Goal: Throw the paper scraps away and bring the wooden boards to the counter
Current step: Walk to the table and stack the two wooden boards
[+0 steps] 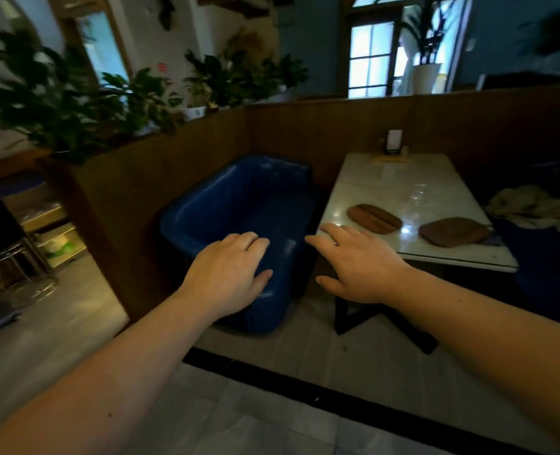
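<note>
Two wooden boards lie on a white marble table [413, 178] at the right. The nearer-left board [373, 218] is oval, and the right board [452, 232] is more square and sits close to the table's front edge. My right hand [354, 262] is stretched out, fingers spread and empty, just short of the table's near corner and left of the oval board. My left hand [229, 274] hovers in front of a blue seat, fingers loosely curled, holding nothing. No paper scraps show on the table.
A blue padded seat [239, 208] stands left of the table against a brown wooden partition [173, 165] topped with potted plants [58, 103]. A small sign holder [394, 142] stands at the table's far end. Cream cloth [534, 208] lies on the right-hand seat.
</note>
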{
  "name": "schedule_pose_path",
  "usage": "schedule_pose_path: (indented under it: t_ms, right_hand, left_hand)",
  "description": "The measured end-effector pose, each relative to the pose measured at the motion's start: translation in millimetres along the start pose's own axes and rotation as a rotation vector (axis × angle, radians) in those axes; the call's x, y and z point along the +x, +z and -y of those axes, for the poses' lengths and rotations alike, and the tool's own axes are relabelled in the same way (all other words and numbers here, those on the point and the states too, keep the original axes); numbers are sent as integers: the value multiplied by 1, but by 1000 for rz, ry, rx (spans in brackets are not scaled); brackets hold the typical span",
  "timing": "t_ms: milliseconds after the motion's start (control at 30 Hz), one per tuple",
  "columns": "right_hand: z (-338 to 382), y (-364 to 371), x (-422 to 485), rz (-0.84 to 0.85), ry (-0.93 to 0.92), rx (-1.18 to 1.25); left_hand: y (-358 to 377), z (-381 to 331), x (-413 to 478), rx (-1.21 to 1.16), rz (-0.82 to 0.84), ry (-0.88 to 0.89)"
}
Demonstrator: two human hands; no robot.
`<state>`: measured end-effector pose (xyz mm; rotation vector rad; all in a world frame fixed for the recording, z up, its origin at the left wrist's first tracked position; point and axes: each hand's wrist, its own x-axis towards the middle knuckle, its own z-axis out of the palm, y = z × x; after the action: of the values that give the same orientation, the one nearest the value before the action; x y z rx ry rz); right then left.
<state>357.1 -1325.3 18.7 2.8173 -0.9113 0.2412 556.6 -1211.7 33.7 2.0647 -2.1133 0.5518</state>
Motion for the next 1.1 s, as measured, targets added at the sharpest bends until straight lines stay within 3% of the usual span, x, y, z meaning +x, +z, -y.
schedule_pose_path:
  t_ms: [567,800,1100]
  right_hand:
    - [-154,60,117,67,398,2]
    - [-227,89,123,82,490,7]
    - [-383,158,130,102,566,102]
  left_hand:
    - [123,40,261,-147,-19,319]
    - [164,4,351,-206,-12,415]
    - [250,-62,486,-199,20,438]
